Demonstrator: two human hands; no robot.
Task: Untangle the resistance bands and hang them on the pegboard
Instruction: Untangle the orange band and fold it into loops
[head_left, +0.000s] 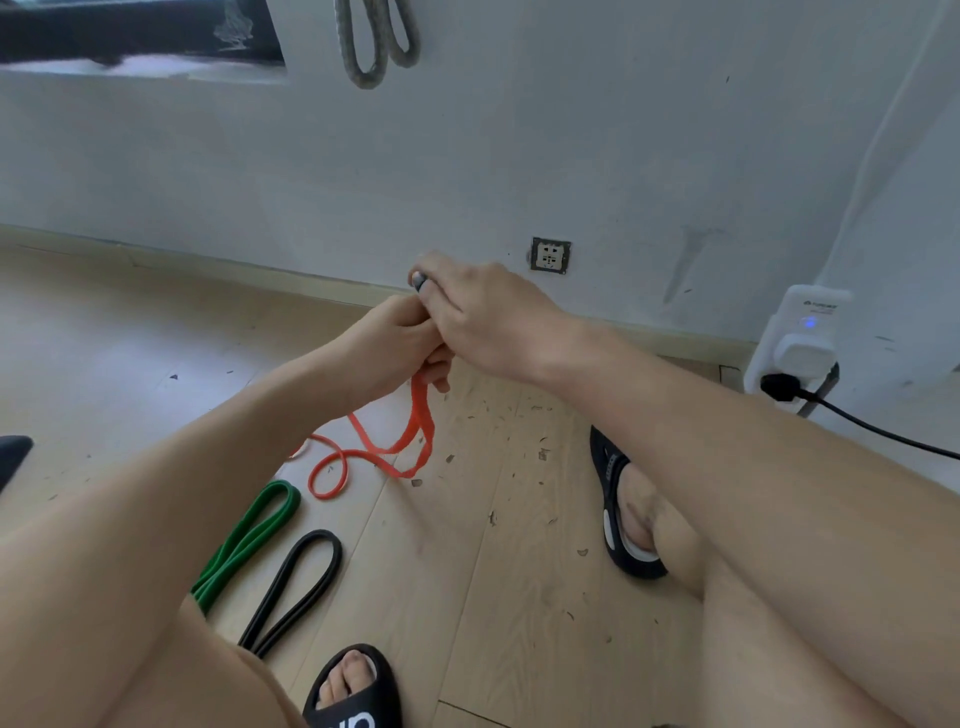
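An orange resistance band (415, 436) hangs from both hands and trails in loops on the wooden floor. My left hand (400, 343) grips its upper part with curled fingers. My right hand (478, 317) sits just above and to the right, fingers curled round the band's top; a small grey bit shows at its fingertips. A green band (249, 540) and a black band (296, 587) lie folded side by side on the floor, lower left. A grey band (374, 47) hangs on the white wall at the top.
My two feet in black slippers (618, 519) rest on the floor at right and bottom centre. A wall socket (550, 254) sits low on the wall. A white plug-in device (800, 343) with a black cable stands at right. Small debris litters the floor.
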